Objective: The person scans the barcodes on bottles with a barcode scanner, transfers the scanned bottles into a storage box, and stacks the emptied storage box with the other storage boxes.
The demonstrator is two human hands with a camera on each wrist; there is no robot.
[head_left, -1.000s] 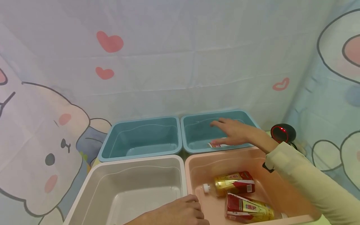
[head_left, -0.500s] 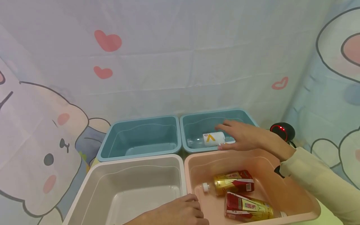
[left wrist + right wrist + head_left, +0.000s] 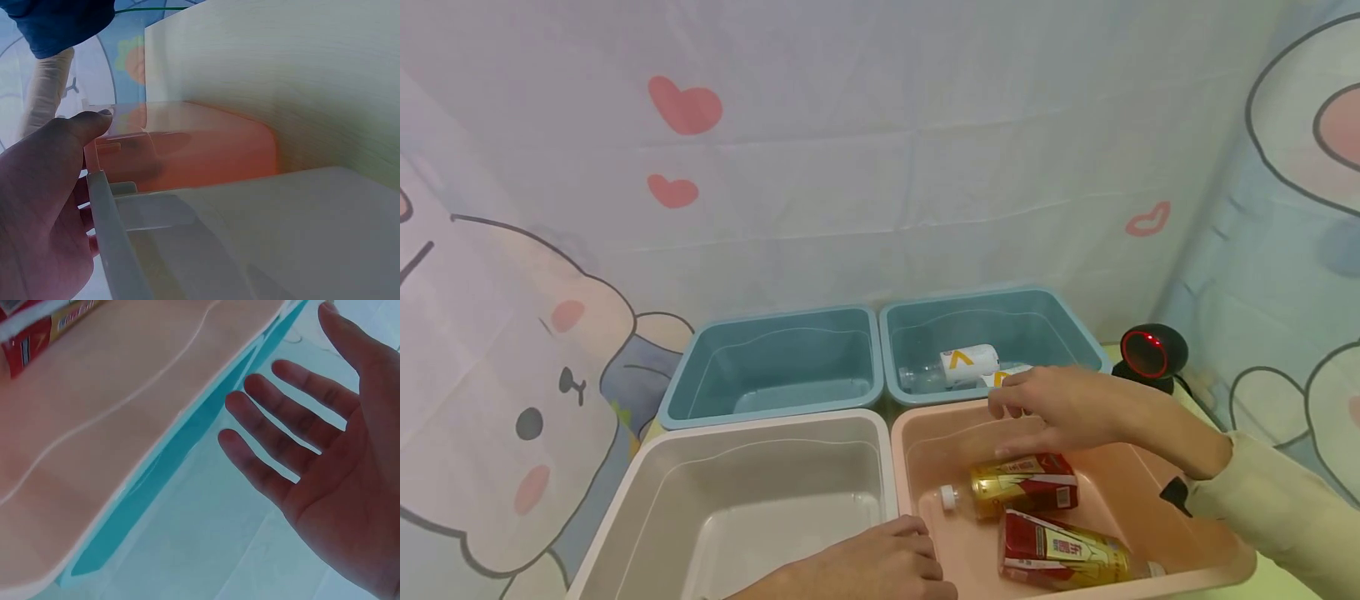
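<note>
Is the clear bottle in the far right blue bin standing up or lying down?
Lying down. The clear bottle rests on its side on the floor of the blue bin, its white label facing up and its long axis roughly level.

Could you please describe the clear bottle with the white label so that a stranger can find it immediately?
Four tubs stand in a two-by-two block; look in the far right blue tub. The clear bottle lies there on its side, just beyond the open right hand. Its white label bears an orange mark, whereas the bottles in the pink tub are red and gold.
</note>
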